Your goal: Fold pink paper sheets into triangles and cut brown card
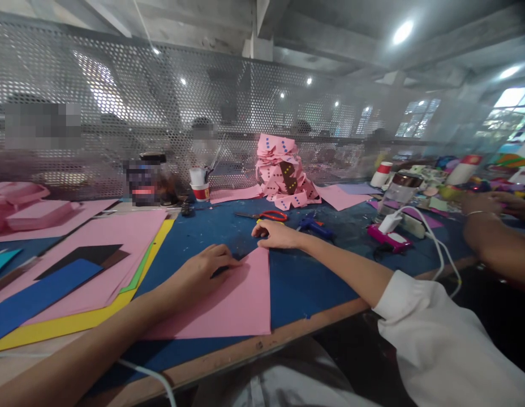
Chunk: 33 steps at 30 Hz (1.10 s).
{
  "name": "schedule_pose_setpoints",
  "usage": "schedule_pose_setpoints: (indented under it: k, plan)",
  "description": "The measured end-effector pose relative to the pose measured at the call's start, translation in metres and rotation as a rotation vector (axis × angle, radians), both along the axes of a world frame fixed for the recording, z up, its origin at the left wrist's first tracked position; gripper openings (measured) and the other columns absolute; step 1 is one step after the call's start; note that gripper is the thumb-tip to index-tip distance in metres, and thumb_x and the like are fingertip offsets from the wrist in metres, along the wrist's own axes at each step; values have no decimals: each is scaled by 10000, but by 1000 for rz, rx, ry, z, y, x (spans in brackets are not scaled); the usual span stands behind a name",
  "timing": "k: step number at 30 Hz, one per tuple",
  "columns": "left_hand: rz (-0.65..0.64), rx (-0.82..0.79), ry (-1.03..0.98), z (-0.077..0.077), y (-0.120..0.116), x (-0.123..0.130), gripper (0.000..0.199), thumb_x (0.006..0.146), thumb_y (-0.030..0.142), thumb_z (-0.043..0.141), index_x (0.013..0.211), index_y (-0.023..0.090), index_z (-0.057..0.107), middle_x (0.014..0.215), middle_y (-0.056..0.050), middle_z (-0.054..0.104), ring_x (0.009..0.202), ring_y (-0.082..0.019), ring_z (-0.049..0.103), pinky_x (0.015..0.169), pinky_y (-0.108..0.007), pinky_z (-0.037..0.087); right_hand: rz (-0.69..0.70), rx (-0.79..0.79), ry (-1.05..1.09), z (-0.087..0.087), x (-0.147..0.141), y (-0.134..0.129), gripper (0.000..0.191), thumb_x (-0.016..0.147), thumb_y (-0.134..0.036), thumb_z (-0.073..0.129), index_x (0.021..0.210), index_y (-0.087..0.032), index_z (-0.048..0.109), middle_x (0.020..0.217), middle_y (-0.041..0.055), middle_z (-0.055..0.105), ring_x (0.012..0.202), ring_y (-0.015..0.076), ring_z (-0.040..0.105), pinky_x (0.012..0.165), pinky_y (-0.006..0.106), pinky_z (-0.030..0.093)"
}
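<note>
A sheet of pink paper (241,302) lies in front of me on the blue table top, close to the front edge. My left hand (205,268) rests palm down on its upper left part, fingers stretched across it. At the far right corner of the sheet is my right hand (277,234), its fingers bent and the thumb at the paper's corner. Just beyond that hand lie scissors (273,216) with orange-red handles. A blue hot glue gun (315,226) sits to the right of them.
On the left are stacked pink sheets (139,243) over yellow card (163,243), with a blue strip (50,291) on top. Dotted pink cut-outs (277,169) pile up by the mesh screen. A magenta power strip (390,237) with white cables and a co-worker's arm (495,243) are at right.
</note>
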<state>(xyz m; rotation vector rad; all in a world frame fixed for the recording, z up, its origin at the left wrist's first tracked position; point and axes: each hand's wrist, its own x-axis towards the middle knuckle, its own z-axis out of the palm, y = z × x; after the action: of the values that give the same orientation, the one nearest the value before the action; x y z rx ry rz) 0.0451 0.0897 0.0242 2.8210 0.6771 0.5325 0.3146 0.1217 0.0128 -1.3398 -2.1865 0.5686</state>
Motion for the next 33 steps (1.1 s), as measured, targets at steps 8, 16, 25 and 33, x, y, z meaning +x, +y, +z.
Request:
schedule_pose_setpoints:
  k: [8,16,25,33]
  plan:
    - [1,4,18,0,0,0,275,974,267,498,1137,260,719,1055,-62,666,997,-205,620,893,-307,493,41,-116,96,1,7,3,341,712,-13,626,1019,-159,643,1059,62,691,946,164,630,797,269,505]
    - [11,-11,39,2,-2,-2,275,958,198,514,1147,246,707,1060,-61,651,1008,-209,614,875,-302,478,75,-147,123,4,11,2,427,664,89,487,970,-148,666,1054,64,701,977,158,649,832,263,512]
    - [18,0,52,2,-1,-1,266,957,188,513,1128,229,713,1061,-61,652,1004,-205,611,886,-302,469,101,-160,150,3,14,6,478,628,118,446,944,-153,679,1023,48,720,968,147,668,837,250,515]
    - [6,7,56,0,-1,-1,266,968,191,507,1136,225,711,1055,-61,653,998,-200,613,872,-292,465,108,-149,148,4,14,7,494,618,112,441,959,-151,684,1038,54,722,969,154,673,815,249,521]
